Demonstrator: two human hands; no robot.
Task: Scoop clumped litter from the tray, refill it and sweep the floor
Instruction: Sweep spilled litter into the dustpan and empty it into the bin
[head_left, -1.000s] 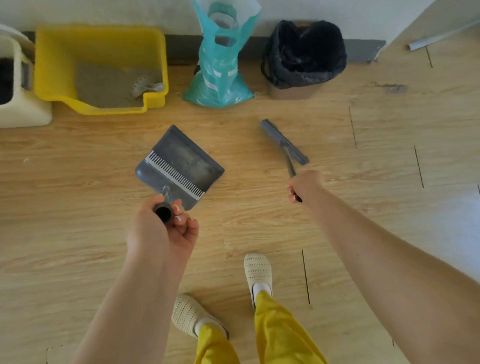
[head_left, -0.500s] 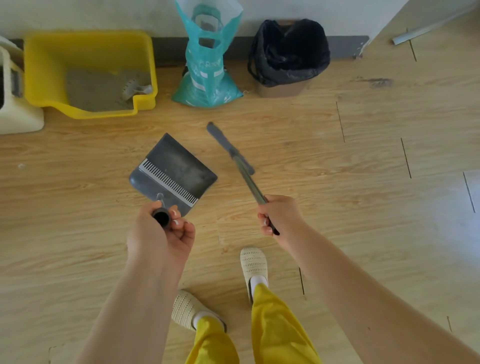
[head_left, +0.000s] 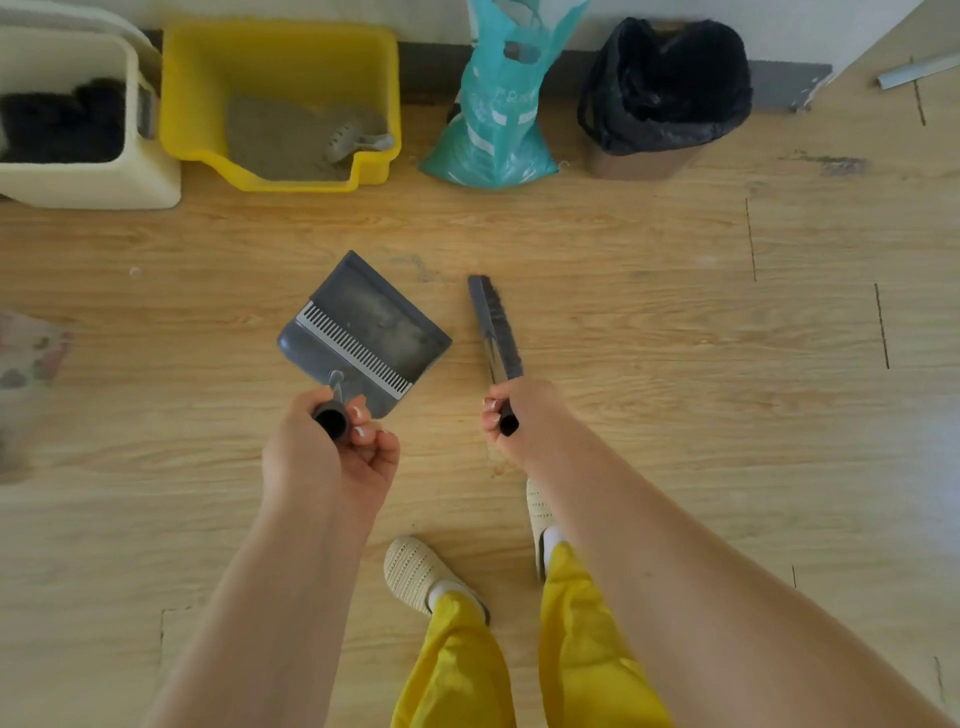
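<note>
My left hand (head_left: 332, 457) grips the black handle of a grey dustpan (head_left: 366, 332) that sits on the wooden floor, its mouth facing up and right. Just right of the pan, my right hand (head_left: 524, 421) grips the handle of a grey broom (head_left: 493, 325), whose head stands close to the pan's open edge. By the wall stands a yellow litter tray (head_left: 208, 78) holding grey litter (head_left: 275, 137) and a pale slotted scoop (head_left: 353, 137). A teal litter bag (head_left: 493, 119) stands to its right.
A bin with a black liner (head_left: 665, 88) stands right of the teal bag. A cream container (head_left: 88, 176) sits left of the tray. My slippered feet (head_left: 421, 574) and yellow trousers are below. A patterned mat (head_left: 26, 353) lies at the left edge.
The broom head has swept left across the floor toward the dustpan and now stands beside its mouth. My right hand moved left and nearer. The dustpan stayed put in my left hand.
</note>
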